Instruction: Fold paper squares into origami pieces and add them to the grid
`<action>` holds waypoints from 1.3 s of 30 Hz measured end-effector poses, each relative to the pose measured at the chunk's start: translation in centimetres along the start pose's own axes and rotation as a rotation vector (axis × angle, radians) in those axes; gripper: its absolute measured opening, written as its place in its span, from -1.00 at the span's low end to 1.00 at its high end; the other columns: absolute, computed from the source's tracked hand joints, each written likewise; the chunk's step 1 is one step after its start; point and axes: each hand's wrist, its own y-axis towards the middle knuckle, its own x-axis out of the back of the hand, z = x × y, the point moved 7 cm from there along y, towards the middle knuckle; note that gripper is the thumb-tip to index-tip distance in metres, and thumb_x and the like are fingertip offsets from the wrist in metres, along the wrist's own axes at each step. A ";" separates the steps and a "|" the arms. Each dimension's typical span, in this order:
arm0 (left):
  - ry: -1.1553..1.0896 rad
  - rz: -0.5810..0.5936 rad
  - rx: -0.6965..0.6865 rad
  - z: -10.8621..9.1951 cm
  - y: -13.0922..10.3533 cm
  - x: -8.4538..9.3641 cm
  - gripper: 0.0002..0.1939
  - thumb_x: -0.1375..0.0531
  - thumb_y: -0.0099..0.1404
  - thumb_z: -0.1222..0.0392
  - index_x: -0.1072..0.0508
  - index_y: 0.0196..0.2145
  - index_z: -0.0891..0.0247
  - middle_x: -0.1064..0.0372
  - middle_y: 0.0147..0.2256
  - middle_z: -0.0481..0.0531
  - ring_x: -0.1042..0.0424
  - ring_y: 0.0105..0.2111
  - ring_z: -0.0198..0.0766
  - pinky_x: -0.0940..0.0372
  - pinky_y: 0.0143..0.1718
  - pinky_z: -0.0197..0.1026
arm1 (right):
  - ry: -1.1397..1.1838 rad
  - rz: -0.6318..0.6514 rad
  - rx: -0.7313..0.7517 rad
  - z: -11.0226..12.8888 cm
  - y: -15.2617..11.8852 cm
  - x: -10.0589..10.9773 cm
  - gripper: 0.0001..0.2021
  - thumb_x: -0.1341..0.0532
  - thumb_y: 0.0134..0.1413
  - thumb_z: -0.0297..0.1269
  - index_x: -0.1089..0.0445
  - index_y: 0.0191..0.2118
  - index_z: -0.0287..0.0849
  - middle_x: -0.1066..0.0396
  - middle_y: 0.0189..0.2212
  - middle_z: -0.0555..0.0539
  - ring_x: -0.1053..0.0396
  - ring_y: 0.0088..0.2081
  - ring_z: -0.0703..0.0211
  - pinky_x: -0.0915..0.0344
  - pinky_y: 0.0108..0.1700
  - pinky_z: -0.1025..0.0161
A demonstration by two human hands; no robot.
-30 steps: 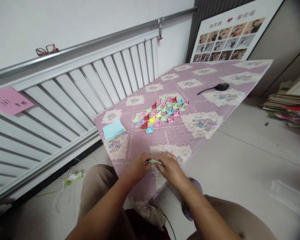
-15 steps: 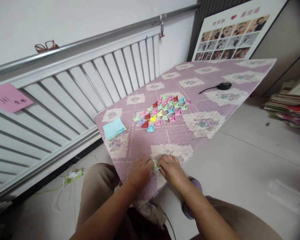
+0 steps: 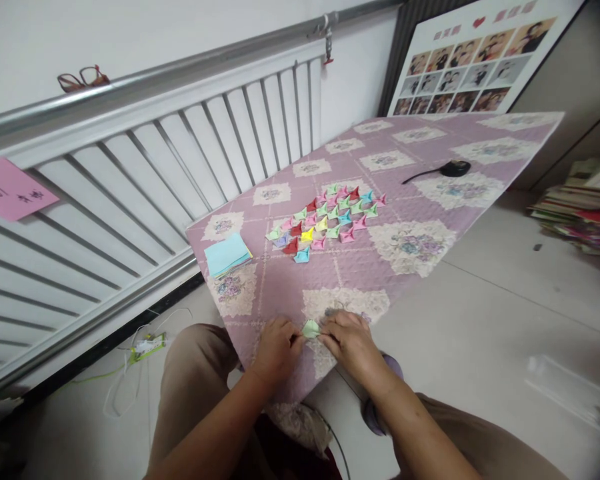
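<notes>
A small light green folded paper (image 3: 311, 329) sits between my two hands near the table's close corner. My left hand (image 3: 279, 347) pinches its left edge with closed fingers. On its right side, my right hand (image 3: 349, 339) grips the edge between thumb and fingers. Beyond them, several folded paper pieces (image 3: 321, 225) in green, pink, red, yellow and blue lie in slanting rows. A stack of square paper sheets (image 3: 227, 255), light blue on top, rests at the table's left edge.
The table (image 3: 290, 287) has a purple floral cloth. A black object with a strap (image 3: 455, 169) lies farther back on it. A white radiator (image 3: 180, 160) runs along the left, with glasses (image 3: 83, 79) above its pipe. A photo board (image 3: 475, 60) leans behind.
My fingers have shifted outward to the green paper's sides, and more of its surface shows. The view has moved slightly.
</notes>
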 end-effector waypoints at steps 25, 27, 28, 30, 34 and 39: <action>0.242 0.268 0.080 0.0 1.5 -0.9 -0.80 -0.09 0.36 0.07 -0.37 -0.35 0.22 -0.39 -0.28 0.02 -0.33 -0.21 -0.13 -0.11 -0.18 -0.11 | -0.266 -0.121 -0.156 0.1 0.2 -0.1 -0.87 -0.26 0.10 -0.18 -0.40 -0.37 -0.10 -0.37 -0.34 -0.06 -0.24 -0.18 0.03 -0.01 -0.15 0.12; 0.230 0.274 0.091 0.2 1.5 -0.9 -0.81 -0.11 0.35 0.06 -0.37 -0.35 0.22 -0.40 -0.28 0.01 -0.33 -0.21 -0.13 -0.11 -0.18 -0.11 | -0.262 -0.129 -0.160 0.0 0.1 -0.1 -0.86 -0.26 0.10 -0.17 -0.39 -0.39 -0.10 -0.36 -0.35 -0.06 -0.24 -0.18 0.02 -0.01 -0.15 0.11; 0.225 0.273 0.093 0.2 1.6 -0.8 -0.81 -0.12 0.34 0.06 -0.37 -0.35 0.21 -0.40 -0.28 0.00 -0.33 -0.21 -0.13 -0.11 -0.19 -0.11 | -0.260 -0.134 -0.164 0.0 0.1 -0.2 -0.85 -0.27 0.09 -0.16 -0.38 -0.40 -0.10 -0.36 -0.36 -0.05 -0.24 -0.18 0.02 0.00 -0.14 0.11; 0.214 0.269 0.088 0.2 1.6 -0.6 -0.81 -0.13 0.34 0.06 -0.38 -0.34 0.21 -0.40 -0.27 0.00 -0.34 -0.22 -0.13 -0.11 -0.20 -0.12 | -0.259 -0.149 -0.178 -0.1 0.0 -0.2 -0.82 -0.28 0.07 -0.14 -0.36 -0.43 -0.10 -0.35 -0.36 -0.05 -0.24 -0.17 0.00 0.00 -0.12 0.09; 0.188 0.222 0.078 0.2 1.4 -0.5 -0.82 -0.13 0.34 0.06 -0.39 -0.32 0.21 -0.40 -0.26 0.02 -0.33 -0.20 -0.13 -0.11 -0.18 -0.11 | -0.239 -0.188 -0.198 -0.4 -0.2 -0.2 -0.81 -0.28 0.07 -0.13 -0.36 -0.42 -0.11 -0.35 -0.35 -0.06 -0.23 -0.16 -0.01 -0.01 -0.08 0.06; 0.113 0.118 0.058 0.3 0.6 -0.4 -0.89 -0.15 0.32 0.12 -0.40 -0.26 0.19 -0.38 -0.24 -0.01 -0.30 -0.17 -0.15 -0.08 -0.13 -0.11 | -0.150 -0.220 -0.178 -0.6 -0.4 -0.3 -0.86 -0.30 0.04 -0.20 -0.40 -0.27 -0.07 -0.38 -0.23 -0.07 -0.24 -0.08 -0.02 0.02 0.01 0.02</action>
